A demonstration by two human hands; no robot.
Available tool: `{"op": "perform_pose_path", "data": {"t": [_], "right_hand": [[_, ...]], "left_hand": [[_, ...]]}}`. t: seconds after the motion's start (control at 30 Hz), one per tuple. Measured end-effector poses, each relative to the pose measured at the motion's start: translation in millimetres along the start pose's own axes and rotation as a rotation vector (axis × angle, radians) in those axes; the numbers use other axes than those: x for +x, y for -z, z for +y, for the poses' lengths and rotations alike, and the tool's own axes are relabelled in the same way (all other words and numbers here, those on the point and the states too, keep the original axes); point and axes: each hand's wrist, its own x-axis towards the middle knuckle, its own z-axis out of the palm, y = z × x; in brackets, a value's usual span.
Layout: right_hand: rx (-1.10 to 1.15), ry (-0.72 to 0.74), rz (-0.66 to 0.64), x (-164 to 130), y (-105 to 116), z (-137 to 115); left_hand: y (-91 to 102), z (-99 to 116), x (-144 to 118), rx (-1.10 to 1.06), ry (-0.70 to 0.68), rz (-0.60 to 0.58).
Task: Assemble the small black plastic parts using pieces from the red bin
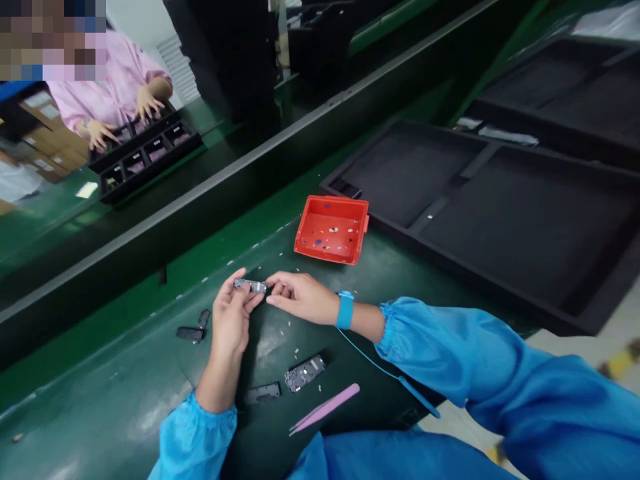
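Green bench (125, 393), left grip (231, 320) pinching grey part (254, 287), right grip (310, 298) beside it, hold unclear

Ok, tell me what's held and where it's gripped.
The left hand holds a small grey part toward its left end; whether the right hand grips its right end cannot be told.

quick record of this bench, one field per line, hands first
Left hand: holding a small grey part
Right hand: at the part's right end, contact unclear
Right wrist: blue strap
On green worktop: circuit board, dark strip, pink tweezers
Red bin: beyond the hands, small bits inside
Right side: black divided tray
Upper left: co-worker's hands at a compartmented black tray
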Motion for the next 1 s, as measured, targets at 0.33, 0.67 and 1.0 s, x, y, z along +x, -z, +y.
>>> {"op": "perform_pose_path", "data": {"t": [0.33, 0.67, 1.0], "right_hand": [[-0.039, 0.008, 0.054, -7.5, 3.1, 5.3], [-0.071, 0.024, 0.180, -5.7, 11.3, -8.0], [0.233, -0.079, 0.054, 1.7, 10.6, 3.8]], "left_hand": [[-12.9, -24.1, -11.3, -0.037, -0.189, 0.006], [-15.0, -21.0, -21.9, 0.354, -0.305, -0.157], [-12.1, -30.9, -25.0, 0.613, -0.341, -0.195]]}}
